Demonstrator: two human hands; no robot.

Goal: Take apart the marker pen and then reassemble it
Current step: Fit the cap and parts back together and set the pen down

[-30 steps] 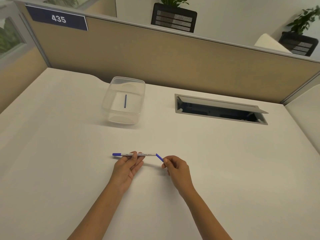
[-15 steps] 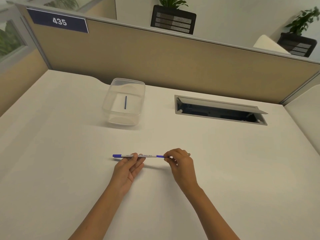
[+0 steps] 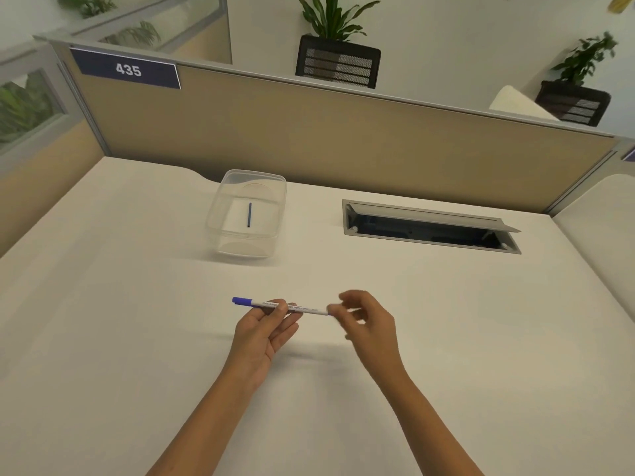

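Note:
A slim marker pen (image 3: 311,309) with a white printed barrel and a blue cap (image 3: 240,300) on its left end lies level above the desk. My left hand (image 3: 264,334) grips the barrel near its middle, thumb on top. My right hand (image 3: 367,324) is blurred; its thumb and fingertips pinch the barrel's right end and hide whatever blue piece sits there. Farther back, a thin dark blue rod (image 3: 249,214) lies inside a clear plastic container (image 3: 220,214).
The white desk (image 3: 137,338) runs back to a tan partition (image 3: 343,142) with a "435" sign. A grey cable hatch (image 3: 429,228) stands open at the back right. Potted plants sit behind the partition.
My right hand brought a small blue end piece up to the barrel's right end and closed over it. The left hand kept the pen in place. The camera tilted up.

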